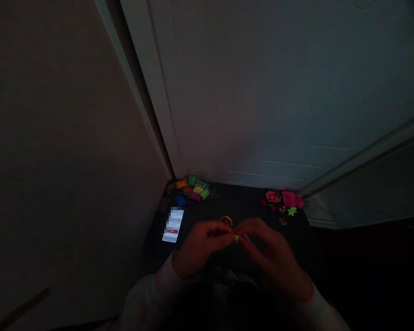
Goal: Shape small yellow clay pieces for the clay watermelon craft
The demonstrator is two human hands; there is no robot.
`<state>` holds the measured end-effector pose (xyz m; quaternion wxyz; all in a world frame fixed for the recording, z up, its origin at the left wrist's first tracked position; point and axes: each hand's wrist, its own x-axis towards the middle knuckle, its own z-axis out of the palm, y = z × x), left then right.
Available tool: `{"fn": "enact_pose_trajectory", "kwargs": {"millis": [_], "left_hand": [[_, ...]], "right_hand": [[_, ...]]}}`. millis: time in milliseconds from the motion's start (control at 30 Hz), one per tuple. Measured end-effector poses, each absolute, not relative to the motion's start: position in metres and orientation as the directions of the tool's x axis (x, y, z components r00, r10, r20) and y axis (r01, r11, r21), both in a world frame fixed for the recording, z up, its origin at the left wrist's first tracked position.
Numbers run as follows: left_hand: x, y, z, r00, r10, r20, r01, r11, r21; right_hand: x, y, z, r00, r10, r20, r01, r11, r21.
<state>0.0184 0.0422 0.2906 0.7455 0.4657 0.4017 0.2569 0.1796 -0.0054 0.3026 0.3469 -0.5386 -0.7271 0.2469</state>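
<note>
My left hand (207, 243) and my right hand (271, 250) meet over the near part of a dark table. Their fingertips pinch a small yellow piece of modelling clay (237, 238) between them. Just behind the fingers lies a round red piece with a yellow-green rim (226, 220), partly covered by my left hand. Both sets of fingers are closed, and the dim light hides finer detail of the clay.
A lit phone (173, 225) lies to the left. Behind it are several coloured clay packets (195, 189). At the back right sit pink shapes (291, 199), an orange-red piece (273, 196) and a lime-green piece (292, 211). A pale wall (248, 92) borders the table (241, 197).
</note>
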Motion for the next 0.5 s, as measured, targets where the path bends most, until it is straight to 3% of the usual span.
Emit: {"fn": "enact_pose_trajectory", "kwargs": {"millis": [500], "left_hand": [[0.0179, 0.0413, 0.2892, 0.546, 0.736, -0.400, 0.048, 0.449, 0.892]], "right_hand": [[0.1809, -0.0058, 0.3008, -0.205, 0.959, 0.194, 0.581, 0.279, -0.764]]}}
